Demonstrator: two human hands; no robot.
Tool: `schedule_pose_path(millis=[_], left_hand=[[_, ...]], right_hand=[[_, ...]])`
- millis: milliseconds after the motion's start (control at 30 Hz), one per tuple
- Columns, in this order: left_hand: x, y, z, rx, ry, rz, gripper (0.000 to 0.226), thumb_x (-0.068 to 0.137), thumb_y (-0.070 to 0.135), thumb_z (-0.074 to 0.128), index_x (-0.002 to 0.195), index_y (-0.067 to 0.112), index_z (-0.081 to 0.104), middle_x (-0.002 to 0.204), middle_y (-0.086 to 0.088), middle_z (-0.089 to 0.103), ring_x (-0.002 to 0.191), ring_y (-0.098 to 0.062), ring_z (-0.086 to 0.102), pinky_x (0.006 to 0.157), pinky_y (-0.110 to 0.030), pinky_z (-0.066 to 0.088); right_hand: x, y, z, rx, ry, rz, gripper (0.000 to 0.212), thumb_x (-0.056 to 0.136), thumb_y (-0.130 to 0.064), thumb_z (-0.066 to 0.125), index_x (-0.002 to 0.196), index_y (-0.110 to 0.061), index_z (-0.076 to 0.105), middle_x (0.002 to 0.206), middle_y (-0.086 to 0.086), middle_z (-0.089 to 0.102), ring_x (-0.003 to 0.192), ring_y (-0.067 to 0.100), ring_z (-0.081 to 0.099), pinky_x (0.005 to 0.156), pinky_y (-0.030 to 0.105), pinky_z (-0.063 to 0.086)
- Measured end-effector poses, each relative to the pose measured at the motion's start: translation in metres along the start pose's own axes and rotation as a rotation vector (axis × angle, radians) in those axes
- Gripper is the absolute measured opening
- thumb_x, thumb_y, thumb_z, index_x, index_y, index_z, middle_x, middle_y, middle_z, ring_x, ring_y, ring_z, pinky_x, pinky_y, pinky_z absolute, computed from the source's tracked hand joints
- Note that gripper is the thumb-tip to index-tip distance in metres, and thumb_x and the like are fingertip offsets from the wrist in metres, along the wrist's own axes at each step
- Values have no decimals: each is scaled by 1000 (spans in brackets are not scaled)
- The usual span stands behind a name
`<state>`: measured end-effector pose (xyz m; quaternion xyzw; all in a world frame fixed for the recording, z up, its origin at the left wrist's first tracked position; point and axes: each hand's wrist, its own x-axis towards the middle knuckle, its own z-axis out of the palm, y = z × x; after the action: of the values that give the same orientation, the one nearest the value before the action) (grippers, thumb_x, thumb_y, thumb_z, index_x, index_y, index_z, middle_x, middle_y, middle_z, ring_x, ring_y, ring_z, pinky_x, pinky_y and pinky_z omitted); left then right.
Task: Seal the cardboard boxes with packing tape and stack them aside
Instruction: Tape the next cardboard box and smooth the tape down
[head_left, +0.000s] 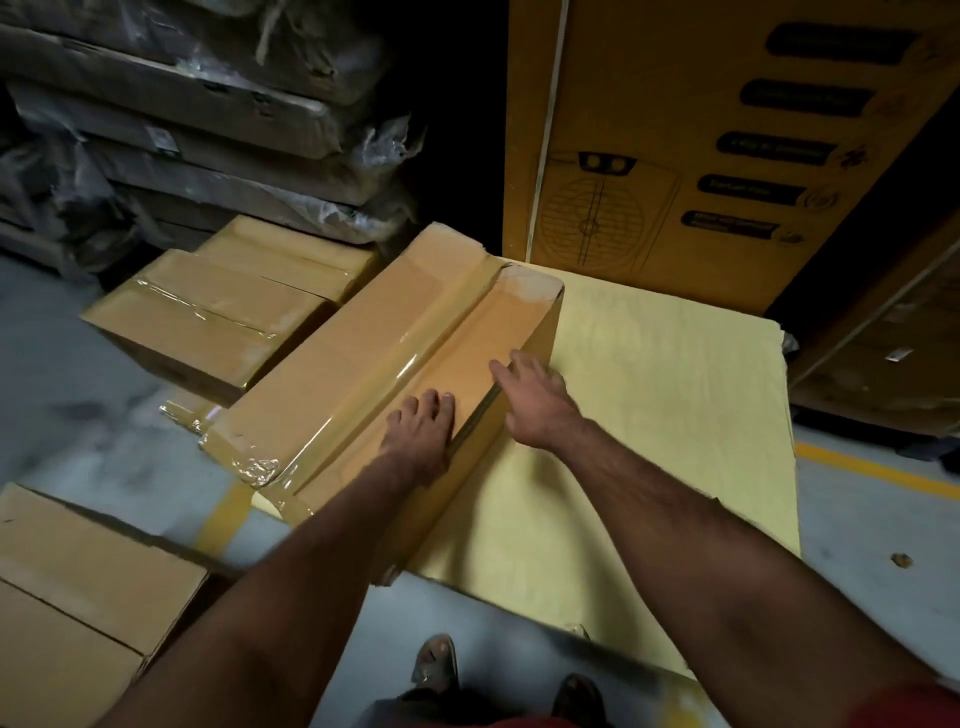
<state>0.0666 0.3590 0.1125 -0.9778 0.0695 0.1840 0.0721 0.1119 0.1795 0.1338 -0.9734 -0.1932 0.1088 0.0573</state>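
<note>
A long cardboard box (332, 374) lies on a pale yellow sheet (649, 415), with clear packing tape running down its top seam and wrapped round its near-left corner. My left hand (418, 436) presses flat on the box top near its right edge, fingers straight. My right hand (535, 402) reaches over the same right edge, fingers extended and touching the top. No tape roll shows in the head view.
A taped box (208, 327) lies on the floor to the left, another box (291, 254) behind it. An untaped box (78, 582) sits at lower left. A tall printed carton (701, 130) stands behind. Wrapped flat packs (182, 130) are stacked at upper left. My feet (436, 660) are below.
</note>
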Motion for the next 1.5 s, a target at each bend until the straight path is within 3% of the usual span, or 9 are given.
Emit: schedule_pose_path(millis=[167, 400, 633, 733, 800, 1033, 1133, 1233, 1500], left_hand=[[4, -14, 0, 61, -37, 184, 104, 88, 34, 70, 159, 18, -5, 166, -6, -6, 145, -36, 19, 116, -47, 29], [-1, -85, 16, 162, 37, 382, 92, 94, 41, 58, 159, 27, -6, 167, 0, -7, 141, -30, 25, 112, -41, 33], [-13, -168, 28, 437, 62, 368, 92, 99, 44, 46, 149, 20, -27, 165, -16, -13, 153, -34, -6, 122, -47, -3], [-2, -162, 8, 476, 166, 448, 83, 96, 56, 34, 157, 17, -6, 163, -24, -3, 151, -41, 3, 120, -54, 2], [15, -139, -9, 399, 251, 449, 90, 89, 67, 38, 158, 13, 16, 161, -26, 16, 149, -42, 18, 119, -56, 13], [83, -35, -27, 81, 129, 266, 128, 75, 85, 50, 156, 8, -13, 161, -23, -22, 149, -39, -18, 121, -57, -6], [100, -16, -32, 17, 92, 239, 134, 73, 84, 56, 156, 7, -15, 160, -24, -23, 149, -40, -18, 120, -58, -6], [115, -12, -36, 32, 35, 275, 142, 66, 85, 61, 155, 7, -18, 160, -22, -26, 149, -39, -20, 120, -60, -7], [129, 4, -30, -33, -71, 349, 135, 71, 79, 61, 156, 6, -14, 161, -20, -24, 149, -38, -20, 119, -63, -2]], right_hand=[[34, -15, 3, -249, -138, -73, 89, 89, -12, 61, 158, -27, 7, 166, 10, -5, 153, 28, -3, 121, 53, 6], [43, -60, 17, -351, -44, -48, 65, 87, -67, 52, 135, -23, 45, 140, 6, 44, 128, 28, 39, 104, 54, 30], [50, -88, 10, -19, -43, -339, 39, 94, -49, 54, 113, -17, 63, 110, 5, 58, 102, 23, 54, 83, 36, 47], [51, -80, 9, 186, -28, -271, 28, 92, -40, 56, 105, -18, 68, 102, 1, 62, 96, 20, 57, 84, 37, 49], [56, -65, 5, 174, 33, -168, 28, 93, -37, 54, 111, -19, 65, 110, 3, 60, 104, 23, 54, 94, 41, 45], [64, 8, 15, 55, 67, 335, 75, 92, -52, 57, 150, -17, 26, 161, 18, 13, 147, 36, 17, 114, 54, 25], [64, 20, 17, 308, -30, 393, 89, 92, -53, 59, 155, -17, 8, 149, 22, 38, 130, 41, 46, 97, 46, 45], [55, 16, 21, 257, -5, 397, 89, 91, -56, 56, 154, -14, 10, 123, 21, 60, 111, 40, 60, 80, 39, 48], [53, 13, 24, 241, 32, 313, 78, 96, -43, 54, 152, -6, 16, 132, 20, 54, 114, 39, 59, 82, 42, 49]])
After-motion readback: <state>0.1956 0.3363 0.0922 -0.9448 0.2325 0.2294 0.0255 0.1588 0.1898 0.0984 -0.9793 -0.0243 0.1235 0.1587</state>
